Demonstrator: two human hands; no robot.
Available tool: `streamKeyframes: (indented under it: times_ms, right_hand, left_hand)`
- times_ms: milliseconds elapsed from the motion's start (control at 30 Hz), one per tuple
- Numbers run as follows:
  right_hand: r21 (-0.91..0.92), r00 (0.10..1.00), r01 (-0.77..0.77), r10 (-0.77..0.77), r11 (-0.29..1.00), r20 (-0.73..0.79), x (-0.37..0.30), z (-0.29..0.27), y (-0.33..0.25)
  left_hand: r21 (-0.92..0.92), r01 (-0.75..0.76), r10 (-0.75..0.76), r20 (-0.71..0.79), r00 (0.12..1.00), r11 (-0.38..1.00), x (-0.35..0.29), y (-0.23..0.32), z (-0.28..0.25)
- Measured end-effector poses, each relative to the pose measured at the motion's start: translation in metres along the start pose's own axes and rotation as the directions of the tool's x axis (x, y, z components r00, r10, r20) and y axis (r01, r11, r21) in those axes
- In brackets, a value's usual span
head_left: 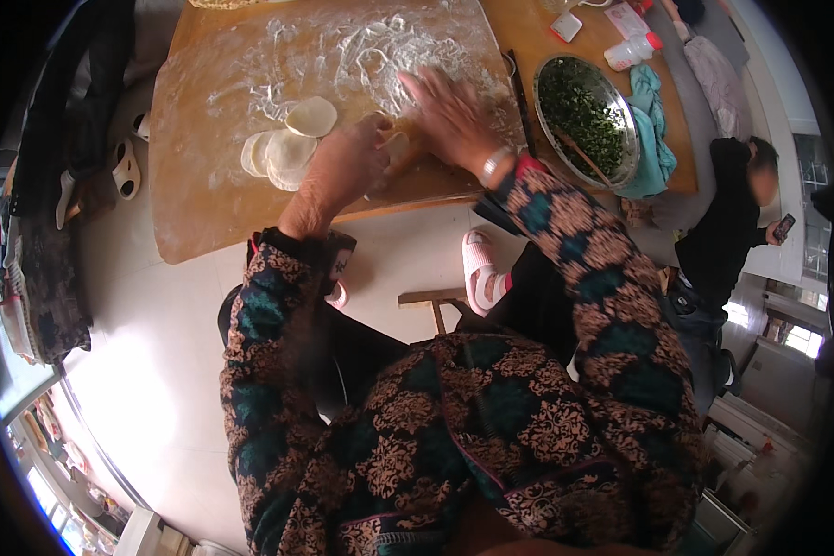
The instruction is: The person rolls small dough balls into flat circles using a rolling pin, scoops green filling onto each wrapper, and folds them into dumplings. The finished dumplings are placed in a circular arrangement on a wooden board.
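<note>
My left hand [343, 167] is closed on the edge of a small pale dough piece [396, 144] on the floured wooden board [204, 213]. My right hand [449, 116] lies flat just right of it, fingers spread, palm pressing down on the board. Whether a rolling pin is under the palm is hidden. A pile of several thin round dough wrappers [287, 144] lies just left of my left hand. Loose flour [361, 51] is smeared over the far part of the board.
A metal bowl of chopped green filling [584, 116] with a wooden stick in it stands right of the board, beside a teal cloth [656, 130] and a white bottle [632, 51]. Another person in black [727, 232] sits at right holding a phone. A low wooden stool [433, 301] stands between my legs.
</note>
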State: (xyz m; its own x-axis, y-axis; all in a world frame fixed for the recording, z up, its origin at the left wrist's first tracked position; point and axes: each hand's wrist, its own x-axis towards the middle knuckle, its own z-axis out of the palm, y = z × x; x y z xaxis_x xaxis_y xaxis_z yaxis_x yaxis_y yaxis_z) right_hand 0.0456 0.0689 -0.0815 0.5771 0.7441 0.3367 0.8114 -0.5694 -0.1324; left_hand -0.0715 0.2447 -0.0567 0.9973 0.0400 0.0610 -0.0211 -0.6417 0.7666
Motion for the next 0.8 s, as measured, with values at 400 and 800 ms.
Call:
streamKeyframes:
  times_ms: [400, 800]
  right_hand:
    - [0.020, 0.995, 0.100, -0.100, 0.995, 0.029, -0.043, -0.034, 0.002]
    - [0.003, 0.993, 0.092, -0.092, 0.996, 0.071, -0.050, -0.016, 0.007]
  left_hand:
    - [-0.193, 0.140, -0.130, 0.066, 0.989, 0.971, 0.009, -0.011, 0.004]
    - [-0.037, 0.149, -0.147, 0.059, 0.987, 0.988, 0.019, -0.020, 0.006]
